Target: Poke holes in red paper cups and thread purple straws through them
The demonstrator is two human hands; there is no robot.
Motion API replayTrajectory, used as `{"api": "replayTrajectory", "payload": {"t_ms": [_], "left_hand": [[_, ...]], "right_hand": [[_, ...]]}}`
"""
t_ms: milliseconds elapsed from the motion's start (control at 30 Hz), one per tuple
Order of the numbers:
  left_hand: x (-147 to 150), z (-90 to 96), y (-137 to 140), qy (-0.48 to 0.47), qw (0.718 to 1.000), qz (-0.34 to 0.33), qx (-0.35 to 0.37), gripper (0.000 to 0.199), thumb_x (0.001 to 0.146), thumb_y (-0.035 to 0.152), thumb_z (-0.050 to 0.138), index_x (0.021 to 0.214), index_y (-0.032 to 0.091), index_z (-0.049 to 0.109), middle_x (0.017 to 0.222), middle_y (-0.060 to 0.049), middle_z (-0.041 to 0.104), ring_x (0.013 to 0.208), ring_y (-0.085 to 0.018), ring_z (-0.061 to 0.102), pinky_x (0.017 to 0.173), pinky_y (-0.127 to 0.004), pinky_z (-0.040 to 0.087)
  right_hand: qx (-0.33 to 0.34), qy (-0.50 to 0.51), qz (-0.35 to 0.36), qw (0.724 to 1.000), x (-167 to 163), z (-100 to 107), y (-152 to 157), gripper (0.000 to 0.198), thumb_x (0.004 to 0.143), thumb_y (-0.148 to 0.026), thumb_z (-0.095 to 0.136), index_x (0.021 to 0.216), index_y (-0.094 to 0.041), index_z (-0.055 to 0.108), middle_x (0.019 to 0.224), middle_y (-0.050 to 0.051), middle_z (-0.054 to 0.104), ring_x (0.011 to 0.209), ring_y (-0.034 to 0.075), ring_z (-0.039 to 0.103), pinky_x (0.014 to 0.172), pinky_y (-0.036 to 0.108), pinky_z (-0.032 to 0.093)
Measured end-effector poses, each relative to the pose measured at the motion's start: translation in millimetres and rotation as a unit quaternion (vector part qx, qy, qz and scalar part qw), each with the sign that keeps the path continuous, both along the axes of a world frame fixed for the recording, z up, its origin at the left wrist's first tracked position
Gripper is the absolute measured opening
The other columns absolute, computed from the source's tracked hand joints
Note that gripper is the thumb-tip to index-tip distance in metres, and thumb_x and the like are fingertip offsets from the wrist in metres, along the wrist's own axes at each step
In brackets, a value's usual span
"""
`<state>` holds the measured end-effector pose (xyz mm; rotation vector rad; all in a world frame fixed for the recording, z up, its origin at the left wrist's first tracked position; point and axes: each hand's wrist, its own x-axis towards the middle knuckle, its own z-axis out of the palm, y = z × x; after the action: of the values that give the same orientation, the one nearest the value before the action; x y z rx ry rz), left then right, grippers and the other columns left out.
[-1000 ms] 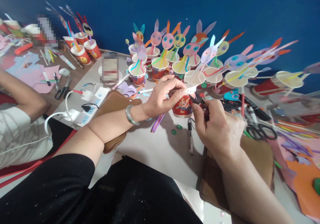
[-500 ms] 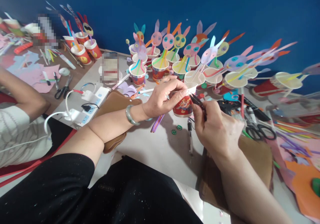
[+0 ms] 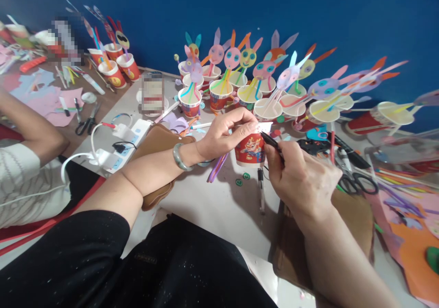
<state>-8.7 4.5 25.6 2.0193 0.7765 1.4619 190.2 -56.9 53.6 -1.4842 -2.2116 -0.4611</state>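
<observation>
“Left hand has its thumb and fingers pinched on that red paper cup, up at the rim; right hand is closed round a dark tool. Call the cup the clock's middle, wall at twelve: one hand comes from nine, the other from four.”

“Is the tip touching?”

“It's at the cup's side just under the rim; touching or barely short, I can't tell. Nor whether the upright cup rests on the table.”

“A slip would worry me. If that tip is sharp and skids on smooth paper, the left thumb is right near it.”

“And thin walls dent. Too much squeeze or push could crumple the cup or tear its rim.”

“Nice mix of stuff, though: a tapered, printed cup, a hard, shiny bracelet on the left wrist, a slim pen at six, flat green discs at seven, thin purple strips at eight.”

“Further out, a soft-looking brown pad at nine, loop-handled scissors past three, and around twelve, other cups with long-eared paper heads before the flat blue wall.”
</observation>
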Motion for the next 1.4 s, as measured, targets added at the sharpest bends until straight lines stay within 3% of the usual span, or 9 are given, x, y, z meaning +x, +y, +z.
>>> {"api": "replayTrajectory", "payload": {"t_ms": [267, 500, 733, 933, 1167, 1267, 1400], "left_hand": [[-2.7, 0.5, 2.1, -0.008, 0.998, -0.042, -0.038, 0.044, 0.104, 0.06, 0.048, 0.091, 0.02, 0.061, 0.084, -0.002, 0.068, 0.076, -0.012, 0.065, 0.066, -0.03, 0.054], [-5.0, 1.2, 4.1, 0.0, 0.995, -0.065, -0.08, 0.047, 0.102, 0.064, 0.049, 0.09, 0.021, 0.061, 0.085, -0.002, 0.067, 0.076, -0.013, 0.062, 0.068, -0.031, 0.054], [-6.3, 3.1, 4.7, -0.013, 0.99, -0.102, -0.098, 0.045, 0.101, 0.062, 0.053, 0.087, 0.021, 0.06, 0.083, -0.002, 0.066, 0.076, -0.013, 0.061, 0.07, -0.032, 0.054], [-9.1, 5.6, 5.2, 0.002, 0.985, -0.12, -0.128, 0.046, 0.1, 0.065, 0.054, 0.087, 0.021, 0.062, 0.081, -0.002, 0.065, 0.075, -0.014, 0.062, 0.07, -0.034, 0.054], [-6.7, 8.2, 3.3, -0.038, 0.983, -0.134, -0.119, 0.045, 0.099, 0.062, 0.058, 0.085, 0.019, 0.062, 0.08, -0.002, 0.064, 0.074, -0.013, 0.06, 0.069, -0.031, 0.051], [-4.9, 9.1, 2.8, -0.059, 0.977, -0.155, -0.137, 0.047, 0.096, 0.063, 0.063, 0.083, 0.018, 0.062, 0.078, -0.001, 0.062, 0.072, -0.011, 0.057, 0.067, -0.029, 0.049], [-3.9, 7.9, 3.1, -0.058, 0.97, -0.175, -0.157, 0.049, 0.092, 0.065, 0.066, 0.082, 0.017, 0.063, 0.077, -0.001, 0.06, 0.07, -0.011, 0.053, 0.064, -0.028, 0.045]], "right_hand": [[0.102, -0.031, 0.058, 0.993, 3.8, 3.6, 4.2, 0.043, 0.103, -0.039, 0.054, 0.066, -0.018, 0.058, 0.051, 0.003, 0.059, 0.043, 0.01, 0.043, 0.045, 0.026, 0.02], [0.1, -0.019, 0.081, 0.991, 6.8, 7.0, 8.3, 0.045, 0.104, -0.043, 0.053, 0.066, -0.019, 0.058, 0.051, 0.002, 0.058, 0.044, 0.01, 0.044, 0.046, 0.025, 0.021], [0.163, -0.072, 0.117, 0.977, 11.6, 13.6, 11.7, 0.046, 0.104, -0.042, 0.053, 0.065, -0.019, 0.059, 0.046, 0.0, 0.051, 0.042, 0.01, 0.042, 0.044, 0.025, 0.021], [0.141, -0.056, 0.137, 0.979, 14.4, 15.8, 11.7, 0.044, 0.103, -0.042, 0.055, 0.064, -0.02, 0.058, 0.047, 0.0, 0.053, 0.043, 0.011, 0.043, 0.045, 0.025, 0.022], [0.163, -0.076, 0.103, 0.978, 15.8, 11.5, 11.2, 0.045, 0.105, -0.048, 0.05, 0.071, -0.02, 0.06, 0.051, 0.0, 0.061, 0.043, 0.012, 0.048, 0.047, 0.025, 0.029], [0.177, -0.068, 0.129, 0.973, 16.6, 11.0, 11.7, 0.042, 0.106, -0.044, 0.051, 0.072, -0.02, 0.057, 0.052, -0.002, 0.059, 0.043, 0.013, 0.049, 0.045, 0.025, 0.028], [0.147, -0.06, 0.164, 0.974, 19.2, 13.0, 12.3, 0.041, 0.106, -0.04, 0.054, 0.071, -0.02, 0.055, 0.051, -0.003, 0.054, 0.042, 0.012, 0.046, 0.043, 0.026, 0.025]]}}
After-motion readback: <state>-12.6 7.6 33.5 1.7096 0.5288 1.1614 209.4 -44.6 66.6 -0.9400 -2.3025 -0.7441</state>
